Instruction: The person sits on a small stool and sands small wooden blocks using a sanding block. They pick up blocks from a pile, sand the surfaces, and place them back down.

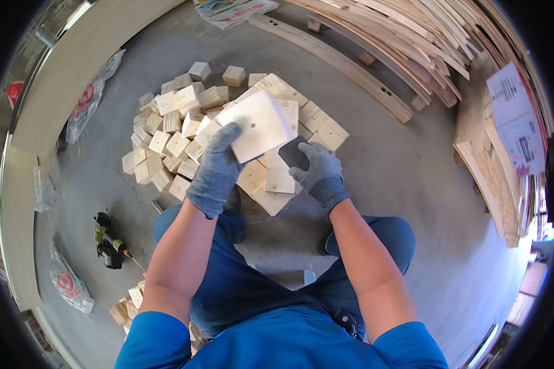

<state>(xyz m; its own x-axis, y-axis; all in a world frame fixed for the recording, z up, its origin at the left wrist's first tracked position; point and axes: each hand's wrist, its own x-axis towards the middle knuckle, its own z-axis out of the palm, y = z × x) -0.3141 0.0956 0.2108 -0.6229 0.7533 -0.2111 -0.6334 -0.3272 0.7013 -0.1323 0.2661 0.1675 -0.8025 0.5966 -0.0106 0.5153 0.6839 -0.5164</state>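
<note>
Gloved in grey, the left hand [217, 165] grips a square pale wooden board [266, 136] at its near left corner, thumb on the face, most fingers hidden beneath; the right hand [324, 171] is closed around a dark grey block [294, 155] that looks like a sanding block. The board is tilted between the two hands, a small dark hole or knot near its middle, and the block meets or nearly meets its right edge; contact is hard to tell.

For steady work, the left grip should probably stay firm and the thumb well back from that edge, while the block is best kept flat, with light, even strokes along the wood.

Just below the hands, similar square boards [281, 179] lie stacked, and beyond the left hand spreads a heap of wooden cubes [177, 145]. All rest on a grey concrete floor [443, 203]. Well left of the left forearm lies a green-and-black power tool [108, 240], with a crumpled plastic sack [71, 280] past it. Far beyond the right hand are piled timber strips [394, 46]; farther right, a white carton [516, 120] leans.
</note>
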